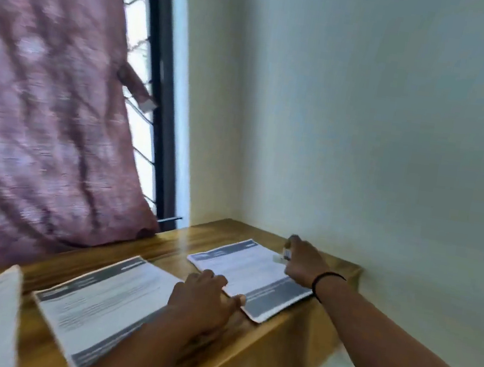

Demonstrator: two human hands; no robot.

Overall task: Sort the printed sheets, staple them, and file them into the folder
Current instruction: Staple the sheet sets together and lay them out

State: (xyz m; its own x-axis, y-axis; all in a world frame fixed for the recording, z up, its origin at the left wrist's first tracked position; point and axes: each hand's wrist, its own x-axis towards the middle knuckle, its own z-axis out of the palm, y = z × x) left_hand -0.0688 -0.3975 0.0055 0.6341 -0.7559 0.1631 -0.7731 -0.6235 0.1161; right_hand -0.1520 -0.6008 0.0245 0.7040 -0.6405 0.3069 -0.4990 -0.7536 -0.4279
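Basically the wooden bench (pixel 258 355) carries three paper lots, the far printed set (pixel 242 263) being light, floppy and slippery, so left hand (pixel 204 298) fingers press its near edge flat while right hand (pixel 304 264) curls round a small blurred stapler-like thing (pixel 286 252) at the far corner.

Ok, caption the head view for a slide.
Left hand steadies a printed set on the desk while the right hand staples its corner.

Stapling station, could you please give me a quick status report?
Left hand pressing far set of sheets flat. Right hand gripping stapler at its far corner. Nothing in the way.
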